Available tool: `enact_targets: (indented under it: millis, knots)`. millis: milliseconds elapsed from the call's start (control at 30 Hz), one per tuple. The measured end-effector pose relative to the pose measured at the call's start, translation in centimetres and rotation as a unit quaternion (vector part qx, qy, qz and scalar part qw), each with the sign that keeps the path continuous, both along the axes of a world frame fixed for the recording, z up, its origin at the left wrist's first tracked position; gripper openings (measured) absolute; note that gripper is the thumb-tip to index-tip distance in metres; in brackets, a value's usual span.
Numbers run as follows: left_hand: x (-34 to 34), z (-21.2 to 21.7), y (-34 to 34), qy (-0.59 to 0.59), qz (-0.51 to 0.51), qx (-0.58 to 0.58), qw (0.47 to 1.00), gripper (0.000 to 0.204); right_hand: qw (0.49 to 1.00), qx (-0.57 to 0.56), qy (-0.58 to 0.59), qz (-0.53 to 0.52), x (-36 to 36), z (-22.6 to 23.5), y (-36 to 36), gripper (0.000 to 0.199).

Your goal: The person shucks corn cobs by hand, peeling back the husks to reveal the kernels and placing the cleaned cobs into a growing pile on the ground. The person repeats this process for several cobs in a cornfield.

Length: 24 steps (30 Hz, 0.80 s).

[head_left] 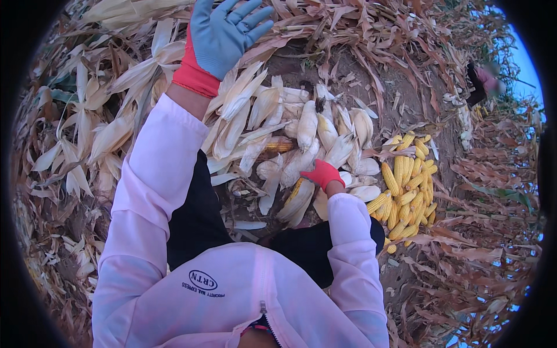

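Observation:
My left hand [223,37], in a grey-and-red work glove, is raised at the top of the head view. Its fingers are spread, with nothing in them. Lower and to the right, my right hand [325,174] shows the red back of its glove; its fingers are curled round the upper end of a partly husked ear of corn [297,200]. Yellow kernels peek out along that ear's left side. In front of me lies a heap of ears in pale husks [307,127]. Another ear with bared kernels [277,146] rests among them.
To my right is a pile of husked yellow corn ears [406,185]. Loose dry husks [110,133] cover the ground at left, and dry stalks and leaves [487,232] spread at right. Another person [484,81] is far off at upper right.

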<state>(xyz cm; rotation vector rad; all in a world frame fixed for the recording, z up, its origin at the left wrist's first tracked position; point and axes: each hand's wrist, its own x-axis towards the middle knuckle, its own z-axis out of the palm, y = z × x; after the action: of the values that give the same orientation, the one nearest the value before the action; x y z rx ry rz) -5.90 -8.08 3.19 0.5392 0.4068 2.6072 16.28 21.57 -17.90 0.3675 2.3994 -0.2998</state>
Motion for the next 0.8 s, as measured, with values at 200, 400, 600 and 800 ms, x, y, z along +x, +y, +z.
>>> enact_targets:
  millis: [200,400,600,800]
  knots:
    - [2.2,-0.2,2.1,-0.043,-0.052,-0.024,0.997,0.048,0.995,-0.02,-0.07,-0.062,0.9,-2.1,-0.6,0.094]
    - [1.7,-0.9,3.4,-0.094,-0.012,-0.096,0.991,0.044,0.99,0.063,-0.124,0.032,2.1,-4.3,-0.8,0.074]
    - [1.5,-1.1,3.4,-0.073,-0.067,-0.053,0.994,0.041,0.992,0.084,-0.068,0.063,0.9,-1.0,-0.9,0.045]
    - [2.8,-0.4,4.2,-0.047,0.002,-0.156,0.987,0.048,0.992,0.037,0.121,0.03,1.2,6.7,2.3,0.041]
